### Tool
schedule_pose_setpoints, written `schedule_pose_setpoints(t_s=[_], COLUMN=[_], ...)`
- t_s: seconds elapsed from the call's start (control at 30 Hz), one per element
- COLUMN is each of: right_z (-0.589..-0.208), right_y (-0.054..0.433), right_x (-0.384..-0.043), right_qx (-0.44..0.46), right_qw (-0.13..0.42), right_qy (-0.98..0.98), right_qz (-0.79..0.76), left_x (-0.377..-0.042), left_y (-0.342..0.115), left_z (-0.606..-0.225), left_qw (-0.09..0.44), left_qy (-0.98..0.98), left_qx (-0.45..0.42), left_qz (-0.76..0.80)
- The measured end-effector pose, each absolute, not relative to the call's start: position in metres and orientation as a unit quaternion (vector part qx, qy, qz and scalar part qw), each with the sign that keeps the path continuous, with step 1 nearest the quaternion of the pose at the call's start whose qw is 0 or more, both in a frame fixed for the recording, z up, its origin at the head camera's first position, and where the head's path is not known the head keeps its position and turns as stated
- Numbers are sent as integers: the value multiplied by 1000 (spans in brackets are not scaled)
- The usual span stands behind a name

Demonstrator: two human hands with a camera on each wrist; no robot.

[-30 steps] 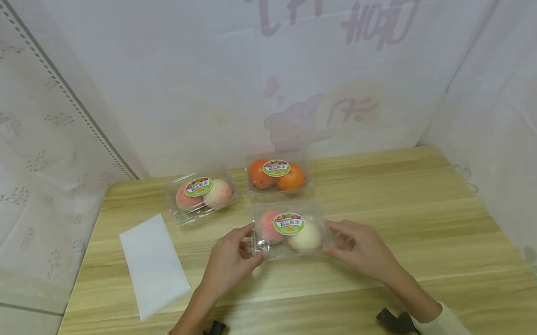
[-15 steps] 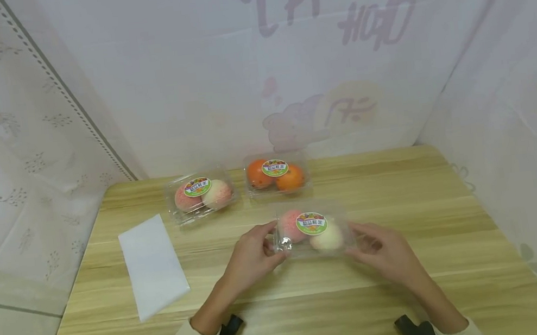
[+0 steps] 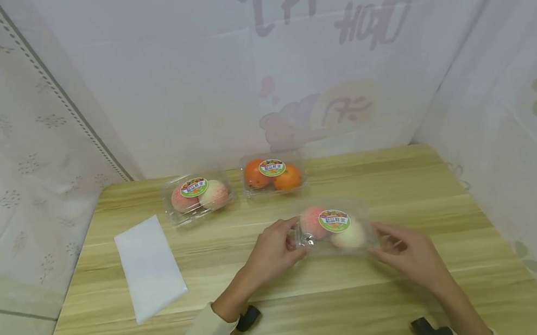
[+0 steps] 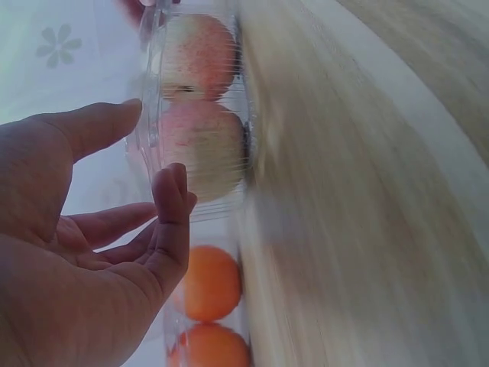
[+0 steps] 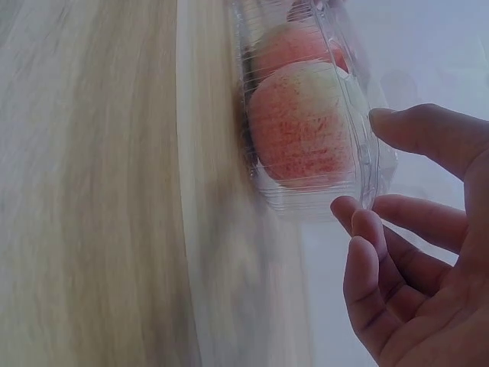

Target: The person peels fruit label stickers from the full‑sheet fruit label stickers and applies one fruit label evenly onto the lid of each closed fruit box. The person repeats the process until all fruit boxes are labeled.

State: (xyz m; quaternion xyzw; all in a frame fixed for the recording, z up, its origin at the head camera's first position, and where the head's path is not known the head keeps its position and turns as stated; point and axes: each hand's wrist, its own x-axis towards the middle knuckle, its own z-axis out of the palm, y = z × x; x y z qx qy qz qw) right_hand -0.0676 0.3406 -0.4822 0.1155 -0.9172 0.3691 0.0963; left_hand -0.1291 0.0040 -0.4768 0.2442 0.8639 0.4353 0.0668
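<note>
A clear plastic clamshell box (image 3: pixel 337 245) holds two peaches, one pink and one pale, under a green-edged oval label (image 3: pixel 334 220). My left hand (image 3: pixel 273 249) grips its left end between thumb and fingers. At the opposite end my right hand (image 3: pixel 410 253) pinches the box by its rim. In the right wrist view the thumb and fingertips meet the lid edge beside a blushed peach (image 5: pixel 302 126). The left wrist view has both peaches (image 4: pixel 200 149) behind the ribbed plastic wall, close over the wooden table (image 4: pixel 344 229).
Behind and left stands another clamshell of peaches (image 3: pixel 199 195). Beside it is a clamshell with two oranges (image 3: pixel 273 175) near the table's back edge. A folded white sheet (image 3: pixel 151 268) lies at the left. Patterned cloth walls (image 3: pixel 180 78) enclose the table on three sides.
Both hands have carried the clamshell of peaches to the right, from in front of the oranges. The other boxes and the white sheet have stayed in place.
</note>
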Motion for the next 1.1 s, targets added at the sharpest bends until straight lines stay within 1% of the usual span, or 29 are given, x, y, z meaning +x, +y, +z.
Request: schedule_pose_setpoints(t_s=[0.2, 0.53, 0.7, 1.1], right_z=[-484, -486, -487, -485], right_y=[350, 357, 358, 355], right_x=[-66, -69, -72, -80], right_qx=[109, 76, 51, -1], right_qw=[115, 114, 109, 82], right_qy=[-912, -915, -919, -929], right_qz=[377, 379, 374, 361], left_x=[-135, -148, -154, -167], left_y=[15, 32, 38, 49], left_z=[-478, -479, -487, -492], left_qw=[70, 80, 96, 94], left_qy=[864, 860, 850, 846], left_qx=[258, 252, 247, 248], left_qz=[427, 436, 454, 463])
